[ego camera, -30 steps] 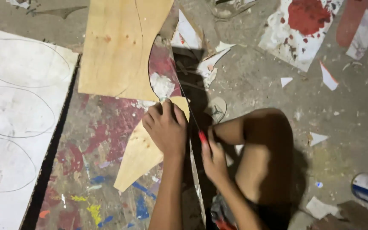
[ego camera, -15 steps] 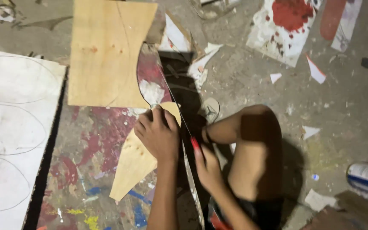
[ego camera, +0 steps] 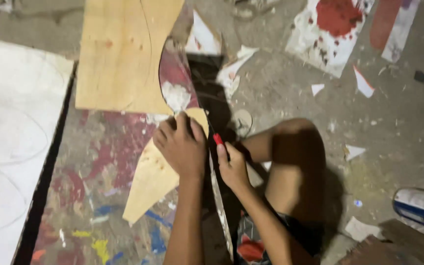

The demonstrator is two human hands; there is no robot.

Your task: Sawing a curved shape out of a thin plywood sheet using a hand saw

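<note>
My left hand [ego camera: 181, 146] presses flat on a small pointed piece of thin plywood [ego camera: 149, 182] lying on a paint-splattered board [ego camera: 99, 206]. My right hand [ego camera: 231, 166] grips a red-handled cutting tool [ego camera: 218, 139] at the board's right edge, right beside the left hand. A larger plywood sheet [ego camera: 119, 54] with a curved cut-out lies just beyond, with pencil curves drawn on it. My bent knee [ego camera: 290, 157] is to the right of the hands.
A white sheet [ego camera: 11, 147] with drawn curves lies at the left. Paper scraps [ego camera: 231, 68] and a red-stained sheet [ego camera: 330, 29] litter the concrete floor. A white and blue can [ego camera: 420, 206] lies at the lower right.
The view has shifted slightly. Both hands stay on the small plywood piece and tool, having moved a little along the board's edge.
</note>
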